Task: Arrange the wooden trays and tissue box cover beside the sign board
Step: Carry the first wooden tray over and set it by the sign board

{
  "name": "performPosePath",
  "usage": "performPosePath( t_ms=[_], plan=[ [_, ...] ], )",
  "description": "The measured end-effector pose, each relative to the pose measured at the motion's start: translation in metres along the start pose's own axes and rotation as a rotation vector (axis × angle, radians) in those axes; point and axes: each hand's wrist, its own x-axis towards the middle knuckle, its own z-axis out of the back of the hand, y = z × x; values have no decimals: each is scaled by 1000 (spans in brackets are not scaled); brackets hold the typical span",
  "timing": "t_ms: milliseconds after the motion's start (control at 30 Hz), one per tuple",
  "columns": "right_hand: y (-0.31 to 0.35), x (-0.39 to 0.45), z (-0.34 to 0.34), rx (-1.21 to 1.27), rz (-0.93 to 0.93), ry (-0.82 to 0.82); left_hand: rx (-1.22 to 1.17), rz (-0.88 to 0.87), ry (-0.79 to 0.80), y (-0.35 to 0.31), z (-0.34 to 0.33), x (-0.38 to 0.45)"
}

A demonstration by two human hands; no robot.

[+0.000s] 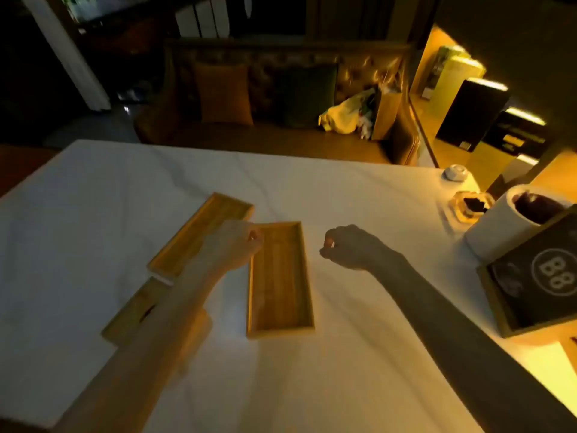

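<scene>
Two shallow wooden trays lie on the white tablecloth: one long tray in the middle, another tray angled to its left. A wooden tissue box cover with a slot lies at the lower left, partly hidden by my left forearm. The dark sign board in a wooden frame stands at the right edge. My left hand hovers over the middle tray's far left corner, fingers curled, holding nothing. My right hand hangs just right of that tray, fingers curled shut on nothing.
A paper roll stands behind the sign board, with a glass ashtray and a small white bowl farther back. A sofa with cushions and a bag lies beyond the table's far edge.
</scene>
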Motion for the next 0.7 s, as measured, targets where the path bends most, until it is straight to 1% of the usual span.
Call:
performPosePath(
  t_ms=[33, 167, 267, 300, 400, 533, 600, 700],
  plan=[
    [1, 1, -13, 6, -24, 26, -5, 14, 2, 7, -11, -2],
    [-4, 7, -83, 120, -98, 11, -57, 140, -22, 38, -66, -17],
    [-4, 3, -128, 246, -167, -19, -162, 247, -109, 50, -107, -39],
    [-3, 1, -143, 258, -180, -27, -166, 258, -126, 56, -123, -45],
    [-4, -6, -178, 210, -188, -47, -23, 217, -107, 73, -157, -60],
    [-2, -11, -200, 180, -219, -82, 53, 259, -31, 81, -174, -65],
    [-2, -9, -202, 178, -226, -105, 27, 259, -5, 81, -176, -64],
    [-2, -7, -199, 210, -229, -100, -46, 283, -9, 79, -176, -61]
  ],
)
